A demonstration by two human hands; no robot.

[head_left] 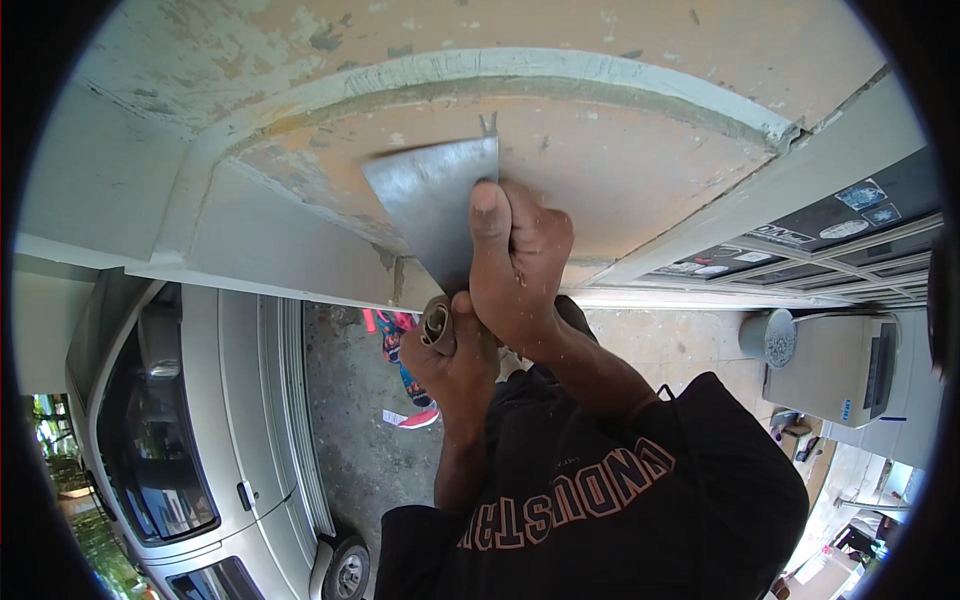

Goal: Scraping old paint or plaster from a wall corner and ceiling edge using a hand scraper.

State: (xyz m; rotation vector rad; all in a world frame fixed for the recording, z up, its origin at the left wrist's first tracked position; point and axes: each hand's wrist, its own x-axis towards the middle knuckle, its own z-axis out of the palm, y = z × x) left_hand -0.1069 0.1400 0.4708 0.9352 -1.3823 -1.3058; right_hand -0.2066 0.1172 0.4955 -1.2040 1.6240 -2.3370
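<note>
A wide steel putty knife [439,199] points up, its broad blade edge at or close to the patchy, peach-coloured wall panel [607,157]. My right hand [521,262] is closed at the blade's right side, thumb lying along the metal. Just below, my left hand [454,360] is wrapped around a small rolled sheet [437,330], at the narrow end of the knife. The knife's handle is hidden by my hands. Small flecks show in front of my right hand and forearm.
A raised curved moulding [525,64] arches above the panel. At the left stands a silver vehicle [262,405] on concrete floor [352,472]. Colourful cloth items [401,345] lie there. A grey bucket [772,337] and white appliance [825,367] stand right, below a stickered grilled window [825,232].
</note>
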